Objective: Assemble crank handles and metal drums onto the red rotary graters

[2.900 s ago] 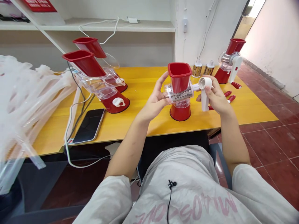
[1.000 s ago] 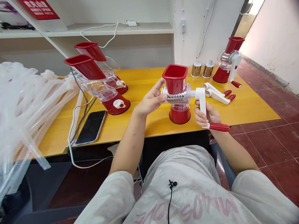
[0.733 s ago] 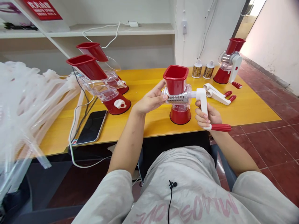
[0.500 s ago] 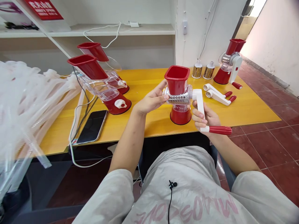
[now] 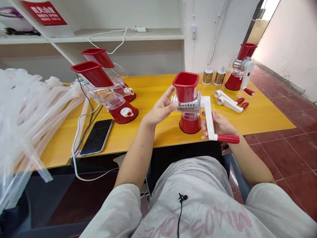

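Note:
A red rotary grater [image 5: 190, 124] with a clear housing stands upright at the table's front. Inside the housing sits a perforated metal drum [image 5: 189, 106]. My left hand [image 5: 163, 107] grips the housing from the left, thumb in front and fingers behind. On the right, a white crank [image 5: 209, 119] joins the drum's end and hangs down, its red handle [image 5: 228, 138] pointing right. My right hand [image 5: 219, 124] is behind the crank arm, fingers apart and loosely bent. The arm hides part of these fingers, and I see no grip on it.
Two red graters without cranks [image 5: 122, 112] stand left, beside a phone [image 5: 97, 137], cables and a pile of clear plastic [image 5: 22, 125]. Right are two loose cranks [image 5: 230, 102], two drums [image 5: 207, 75] and a grater with its crank [image 5: 232, 81].
The crank now sits closer against the housing, its arm shifted left. My right fingers were wrapped over the arm and are now behind it, loosened. My left hand keeps its hold.

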### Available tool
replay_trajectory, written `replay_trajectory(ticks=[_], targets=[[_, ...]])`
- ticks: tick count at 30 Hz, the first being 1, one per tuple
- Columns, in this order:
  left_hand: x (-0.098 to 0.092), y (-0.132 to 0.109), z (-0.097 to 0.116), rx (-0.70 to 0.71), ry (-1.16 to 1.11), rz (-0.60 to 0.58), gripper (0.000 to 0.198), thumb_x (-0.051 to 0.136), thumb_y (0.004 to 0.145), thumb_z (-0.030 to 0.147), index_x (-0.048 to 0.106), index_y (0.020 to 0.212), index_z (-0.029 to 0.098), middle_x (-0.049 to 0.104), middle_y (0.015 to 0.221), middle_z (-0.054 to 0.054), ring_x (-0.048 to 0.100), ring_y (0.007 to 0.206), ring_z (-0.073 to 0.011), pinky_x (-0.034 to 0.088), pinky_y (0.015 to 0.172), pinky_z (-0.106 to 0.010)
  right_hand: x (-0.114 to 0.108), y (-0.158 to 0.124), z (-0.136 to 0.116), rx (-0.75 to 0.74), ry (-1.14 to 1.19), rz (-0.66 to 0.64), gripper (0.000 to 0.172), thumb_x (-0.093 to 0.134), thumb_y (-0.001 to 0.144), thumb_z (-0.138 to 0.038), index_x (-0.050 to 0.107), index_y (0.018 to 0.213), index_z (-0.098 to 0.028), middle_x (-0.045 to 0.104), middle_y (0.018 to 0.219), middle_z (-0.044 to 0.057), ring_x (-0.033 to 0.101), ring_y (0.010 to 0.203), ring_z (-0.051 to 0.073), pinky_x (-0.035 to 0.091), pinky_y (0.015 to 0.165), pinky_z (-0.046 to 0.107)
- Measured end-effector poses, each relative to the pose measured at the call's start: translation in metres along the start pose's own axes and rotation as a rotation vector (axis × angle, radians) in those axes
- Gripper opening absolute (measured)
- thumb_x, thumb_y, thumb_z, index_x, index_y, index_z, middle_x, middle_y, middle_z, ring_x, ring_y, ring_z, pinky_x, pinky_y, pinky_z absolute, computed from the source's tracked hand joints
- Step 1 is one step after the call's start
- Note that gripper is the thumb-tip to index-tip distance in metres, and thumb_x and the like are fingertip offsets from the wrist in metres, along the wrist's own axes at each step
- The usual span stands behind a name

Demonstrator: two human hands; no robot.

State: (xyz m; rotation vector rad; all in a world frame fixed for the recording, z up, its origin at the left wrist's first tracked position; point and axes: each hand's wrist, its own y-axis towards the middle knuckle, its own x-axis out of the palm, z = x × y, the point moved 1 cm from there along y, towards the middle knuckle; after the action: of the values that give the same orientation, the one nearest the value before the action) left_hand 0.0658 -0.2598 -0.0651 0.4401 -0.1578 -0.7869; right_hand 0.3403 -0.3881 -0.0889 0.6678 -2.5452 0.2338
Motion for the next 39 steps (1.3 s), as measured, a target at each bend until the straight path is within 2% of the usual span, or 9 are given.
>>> replay_trajectory(ticks=[4, 9, 12, 16, 20, 25, 31, 36, 39], targets=[[-0.003, -0.004, -0.014, 0.06, 0.089, 0.091, 0.099, 0.094, 0.096, 0.068, 0.048, 0.18, 0.042, 0.075, 0.162, -0.012, 0.079, 0.146, -0.0422, 0.071, 0.117, -0.063, -0.019, -0.006, -0.008, -0.07, -0.112, 0.129, 0.071, 0.099, 0.091, -0.075, 0.063, 0.131, -0.028, 0.084, 0.094, 0.0, 0.084, 0.075, 0.021, 0.079, 0.07, 0.038], [-0.018, -0.011, -0.023, 0.176, 0.226, 0.209, 0.105, 0.091, 0.096, 0.077, 0.041, 0.18, 0.04, 0.081, 0.136, -0.012, 0.084, 0.129, -0.0382, 0.073, 0.105, -0.054, -0.036, -0.027, -0.029, -0.148, -0.291, 0.163, 0.073, 0.093, 0.097, -0.074, 0.063, 0.147, -0.03, 0.084, 0.101, 0.002, 0.085, 0.081, 0.022, 0.076, 0.066, 0.034], [-0.024, -0.013, -0.025, 0.214, 0.304, 0.27, 0.113, 0.098, 0.086, 0.079, 0.044, 0.177, 0.042, 0.071, 0.157, -0.014, 0.078, 0.139, -0.0353, 0.071, 0.109, -0.047, -0.035, -0.043, -0.043, -0.192, -0.448, 0.137, 0.073, 0.087, 0.1, -0.079, 0.066, 0.15, -0.03, 0.085, 0.115, 0.007, 0.087, 0.092, 0.023, 0.078, 0.075, 0.037], [-0.014, -0.01, -0.031, 0.161, 0.25, 0.13, 0.111, 0.102, 0.084, 0.075, 0.046, 0.174, 0.039, 0.056, 0.179, -0.015, 0.069, 0.155, -0.0395, 0.067, 0.122, -0.054, -0.022, -0.05, -0.064, -0.345, -0.737, 0.25, 0.064, 0.086, 0.105, -0.07, 0.068, 0.156, -0.036, 0.077, 0.152, 0.012, 0.085, 0.123, 0.027, 0.078, 0.097, 0.042], [-0.004, -0.01, -0.036, 0.103, 0.188, 0.098, 0.094, 0.102, 0.091, 0.06, 0.052, 0.168, 0.036, 0.059, 0.177, -0.015, 0.071, 0.154, -0.0383, 0.066, 0.125, -0.056, 0.006, -0.024, -0.088, -0.431, -0.991, 0.261, 0.094, 0.099, 0.093, -0.068, 0.055, 0.173, -0.044, 0.06, 0.177, 0.012, 0.073, 0.149, 0.04, 0.072, 0.118, 0.065], [-0.006, -0.011, -0.043, 0.122, 0.149, 0.129, 0.097, 0.104, 0.088, 0.06, 0.055, 0.168, 0.036, 0.062, 0.175, -0.015, 0.077, 0.145, -0.0371, 0.073, 0.114, -0.05, 0.044, 0.038, -0.114, -0.443, -1.223, 0.162, 0.128, 0.109, 0.078, -0.059, 0.042, 0.184, -0.036, 0.061, 0.175, 0.016, 0.064, 0.159, 0.05, 0.06, 0.128, 0.076], [-0.012, -0.011, -0.055, 0.149, 0.158, 0.181, 0.099, 0.1, 0.089, 0.07, 0.052, 0.169, 0.037, 0.062, 0.174, -0.016, 0.076, 0.145, -0.0375, 0.07, 0.117, -0.052, 0.065, 0.077, -0.112, -0.447, -1.227, 0.125, 0.104, 0.104, 0.075, -0.042, 0.055, 0.167, -0.031, 0.074, 0.154, 0.013, 0.076, 0.136, 0.042, 0.064, 0.123, 0.068], [-0.008, -0.01, -0.057, 0.159, 0.179, 0.234, 0.116, 0.093, 0.087, 0.085, 0.036, 0.179, 0.045, 0.05, 0.184, -0.017, 0.075, 0.147, -0.0388, 0.069, 0.117, -0.054, 0.064, 0.065, -0.122, -0.512, -1.166, 0.211, 0.083, 0.105, 0.08, -0.039, 0.062, 0.151, -0.028, 0.077, 0.142, 0.01, 0.076, 0.135, 0.04, 0.067, 0.12, 0.067], [-0.01, -0.012, -0.059, 0.068, 0.227, 0.293, 0.1, 0.072, 0.1, 0.091, 0.031, 0.181, 0.048, 0.048, 0.185, -0.018, 0.077, 0.144, -0.0357, 0.069, 0.113, -0.053, 0.061, 0.05, -0.154, -0.561, -1.132, 0.386, 0.074, 0.108, 0.085, -0.035, 0.062, 0.143, -0.028, 0.079, 0.141, 0.008, 0.078, 0.129, 0.035, 0.069, 0.12, 0.064]])
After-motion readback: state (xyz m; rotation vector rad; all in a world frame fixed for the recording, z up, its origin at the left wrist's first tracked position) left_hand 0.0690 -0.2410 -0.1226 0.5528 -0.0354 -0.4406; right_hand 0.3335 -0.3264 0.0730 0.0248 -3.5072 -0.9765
